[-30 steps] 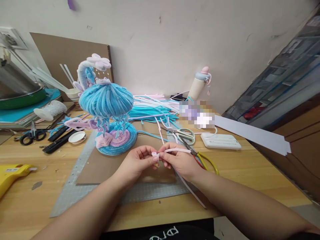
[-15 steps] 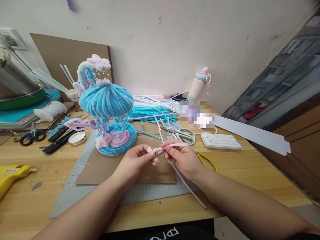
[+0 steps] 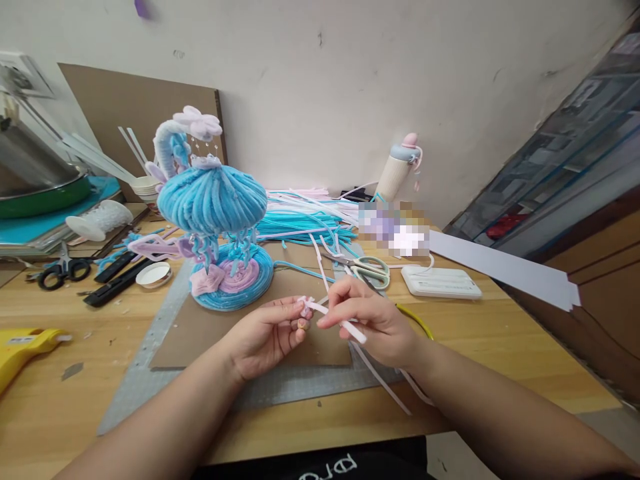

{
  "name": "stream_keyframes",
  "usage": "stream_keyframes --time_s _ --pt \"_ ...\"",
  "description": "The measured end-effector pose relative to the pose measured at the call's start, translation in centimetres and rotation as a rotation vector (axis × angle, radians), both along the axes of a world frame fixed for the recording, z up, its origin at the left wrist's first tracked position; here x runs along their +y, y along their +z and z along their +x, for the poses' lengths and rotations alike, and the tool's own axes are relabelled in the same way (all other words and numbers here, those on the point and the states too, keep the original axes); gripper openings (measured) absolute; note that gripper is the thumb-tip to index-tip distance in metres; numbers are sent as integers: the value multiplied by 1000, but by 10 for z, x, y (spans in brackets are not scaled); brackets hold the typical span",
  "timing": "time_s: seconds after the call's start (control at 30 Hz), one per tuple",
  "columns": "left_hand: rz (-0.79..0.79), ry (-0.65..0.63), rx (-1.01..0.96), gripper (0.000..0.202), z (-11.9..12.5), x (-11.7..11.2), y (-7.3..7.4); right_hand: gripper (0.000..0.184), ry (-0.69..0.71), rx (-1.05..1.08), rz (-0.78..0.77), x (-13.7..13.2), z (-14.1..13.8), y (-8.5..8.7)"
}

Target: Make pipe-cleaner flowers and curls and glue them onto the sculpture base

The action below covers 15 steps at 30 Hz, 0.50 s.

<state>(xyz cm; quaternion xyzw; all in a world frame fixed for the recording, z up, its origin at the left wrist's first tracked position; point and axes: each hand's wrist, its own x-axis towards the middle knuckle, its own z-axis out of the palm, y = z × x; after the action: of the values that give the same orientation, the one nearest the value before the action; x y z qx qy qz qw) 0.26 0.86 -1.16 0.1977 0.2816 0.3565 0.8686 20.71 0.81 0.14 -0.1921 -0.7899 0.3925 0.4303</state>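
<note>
My left hand [image 3: 264, 335] pinches a small curled bit of pale pink pipe cleaner [image 3: 306, 306] between thumb and fingertips. From that curl a pale strand runs right to my right hand [image 3: 384, 325], whose bent fingers close on it; its free end [image 3: 356, 332] sticks out below them. Another pale pink pipe cleaner [image 3: 385, 385] trails below the right hand toward the table's front. Left of my hands stands a blue and pink pipe-cleaner lamp-like piece [image 3: 213, 200] on a coiled round base [image 3: 233, 303], with a flower on top.
A cardboard sheet [image 3: 190, 347] lies on a grey cutting mat [image 3: 130, 400]. Behind are blue and pink pipe cleaners [image 3: 300, 223], light-handled scissors [image 3: 370, 270], yellow-handled pliers [image 3: 417, 321] and a white power bank [image 3: 441, 283]. Black scissors [image 3: 65, 270], a cutter [image 3: 120, 283] and a yellow glue gun [image 3: 30, 350] lie left.
My right hand has turned over and shifted slightly down, and the strand's free end now points down to the right. My left hand has tilted its pinch on the curl.
</note>
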Motion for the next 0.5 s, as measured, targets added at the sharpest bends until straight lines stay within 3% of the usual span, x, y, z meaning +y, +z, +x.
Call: stream_keyframes --time_s 0.1,0.23,0.43,0.5 --pt "6 -31 -30 11 0 0 0 24 77 -67 69 -3 0 9" --pt "-7 -86 -44 11 1 -2 3 18 38 -88 127 -9 -2 12" --pt "22 -57 19 3 1 -4 1 9 -380 -227 321 -13 -5 8" --pt "12 -42 36 7 1 -4 0 9 -442 -264 391 -13 -5 6"
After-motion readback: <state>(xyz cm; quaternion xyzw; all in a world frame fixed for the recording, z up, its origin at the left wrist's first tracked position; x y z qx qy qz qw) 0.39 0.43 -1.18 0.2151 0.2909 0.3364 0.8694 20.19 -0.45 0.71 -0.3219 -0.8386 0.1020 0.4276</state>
